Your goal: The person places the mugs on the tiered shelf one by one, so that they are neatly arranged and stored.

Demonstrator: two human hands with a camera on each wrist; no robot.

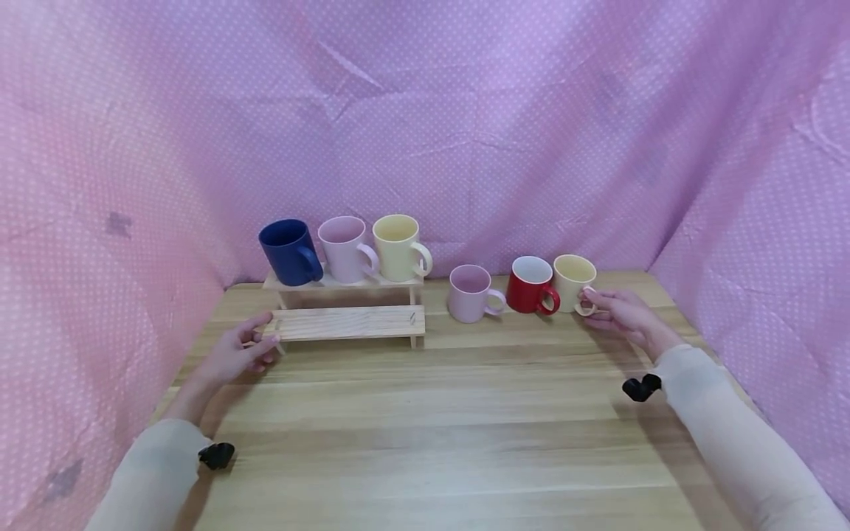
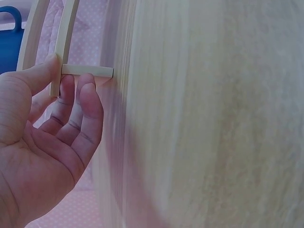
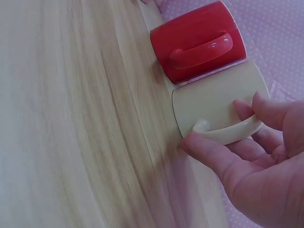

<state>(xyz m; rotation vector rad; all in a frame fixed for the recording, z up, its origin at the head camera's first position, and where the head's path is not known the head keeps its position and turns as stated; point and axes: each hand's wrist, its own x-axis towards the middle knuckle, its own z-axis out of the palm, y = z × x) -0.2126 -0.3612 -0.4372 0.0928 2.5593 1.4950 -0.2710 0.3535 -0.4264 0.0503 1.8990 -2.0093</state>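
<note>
My left hand [image 1: 240, 349] pinches the left end of the lower board of a two-step wooden rack [image 1: 348, 322]; in the left wrist view its thumb is against one face of the board [image 2: 65, 35], fingers at the other. On the upper step stand a blue mug [image 1: 287, 254], a pink mug [image 1: 341, 251] and a pale yellow mug [image 1: 393, 251]. Over at the right, my right hand [image 1: 623, 316] holds the handle of another pale yellow mug [image 3: 213, 102], which stands on the table. Beside that one is a red mug [image 3: 199, 45], with a second pink mug [image 1: 468, 295] further left.
The wooden table [image 1: 425, 428] reaches back to a pink polka-dot cloth [image 1: 465, 133] hanging behind it and at both sides. The rack stands at the back left, close to the cloth. Handles of the mugs face right or front-right.
</note>
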